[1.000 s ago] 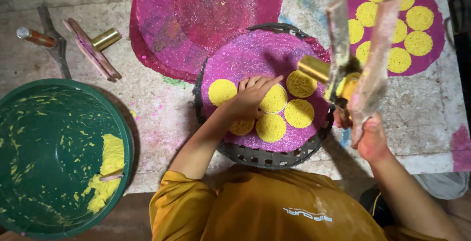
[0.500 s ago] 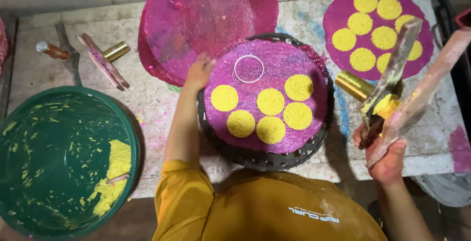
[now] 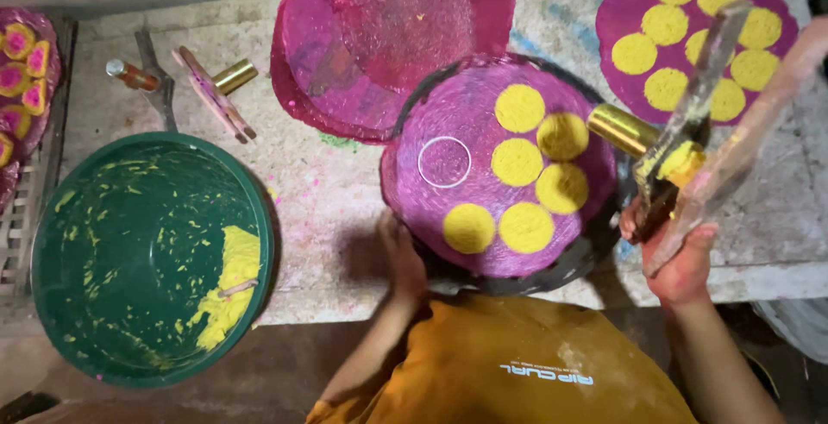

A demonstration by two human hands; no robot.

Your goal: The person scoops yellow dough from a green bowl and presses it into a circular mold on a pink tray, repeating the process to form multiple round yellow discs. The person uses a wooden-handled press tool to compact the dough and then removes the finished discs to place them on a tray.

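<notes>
A worker's left hand has drawn back from the far side of the round pink mat to its near-left edge, where it rests flat and open against the rim of the dark tray beneath. The white ring sits alone on the mat's left half, beside six yellow discs. The right hand, just off the mat's right edge, is closed around a clear-bladed press tool with a brass barrel; its long axis runs from the hand up and away to the right, blades pointing at the far filled mat. A green basin stands well left of the pink mat.
</notes>
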